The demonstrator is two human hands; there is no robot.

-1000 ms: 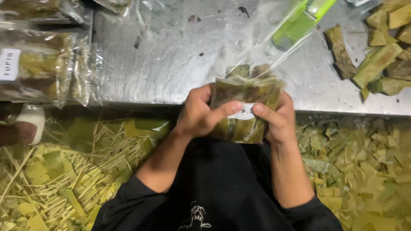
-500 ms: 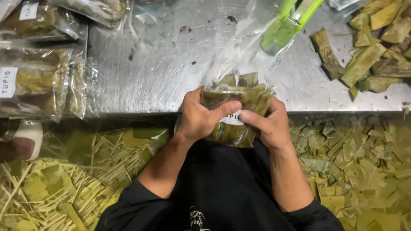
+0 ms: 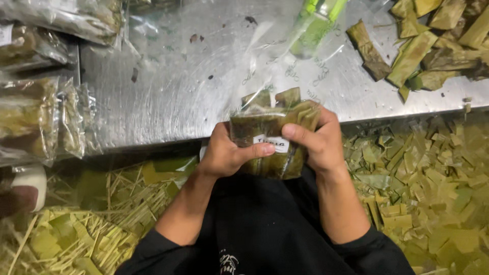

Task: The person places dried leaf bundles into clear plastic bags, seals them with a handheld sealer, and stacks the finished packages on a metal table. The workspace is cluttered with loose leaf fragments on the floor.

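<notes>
A: State the table (image 3: 168, 97) surface.
B: Brushed metal, glossy, scuffed and stained in spots.

A: The packet (image 3: 272, 135) at its near edge?
B: Clear, shiny plastic film, wrinkled, over matt, fibrous leaf wraps; a smooth white paper label on its front.

A: The bags (image 3: 41, 117) at the left edge?
B: Same glossy, crinkled film.

A: Sleeves (image 3: 168, 254)?
B: Matt black cloth.

1. A food-packing workshop: a steel table (image 3: 168, 97) fills the upper frame.
2. Sealed clear bags (image 3: 41, 119) of leaf-wrapped parcels pile up at the left edge.
3. Loose leaf parcels (image 3: 417, 51) lie at the upper right.
4. Leaf scraps (image 3: 433, 193) and sticks (image 3: 76, 229) litter the floor across the lower frame.
</notes>
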